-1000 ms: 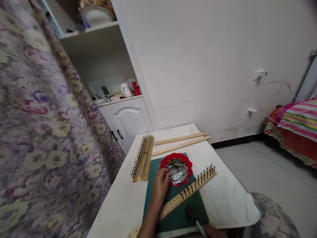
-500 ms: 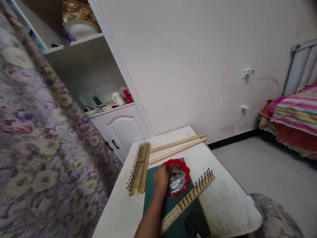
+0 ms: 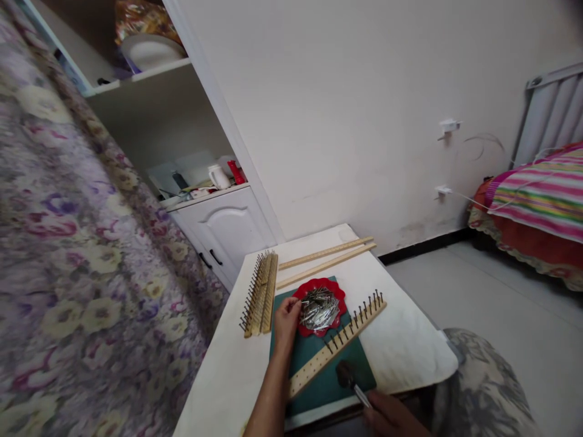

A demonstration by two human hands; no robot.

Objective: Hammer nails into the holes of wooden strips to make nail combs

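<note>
Okay, head view (it's the only one I've got): the left hand (image 3: 286,315) is right at the left rim of a red dish (image 3: 317,283), with the loose nails (image 3: 320,308) just to the right of its fingertips. So for those nails, the left is clearly the closer hand. Thumb and fingers look pinched together, but I honestly can't tell if there's a nail between them.

The wooden strip (image 3: 338,346) lies on the near side of the dish, so from those fingers it's off to the right and back toward the table's (image 3: 405,346) near edge. Its long axis runs on a diagonal: one end by the left forearm (image 3: 273,382), the other pointing at the table's right edge and poking out past the green mat (image 3: 314,397).

The right hand (image 3: 382,416) is down at the table's near edge, wrapped around the handle of a hammer (image 3: 346,376), whose dark head sits between that hand and the strip.

Looks-wise, the strip is pale and flat, with bare holes in rows at the near end and dark nails standing up along the rest, a few leaning a bit. The dish has a wavy rim, and its nails are mostly silvery, lying every which way. Over by the table's left edge there's a bunch of nail-studded strips (image 3: 263,297), and two thin slats (image 3: 325,265) lie toward the far edge.
</note>
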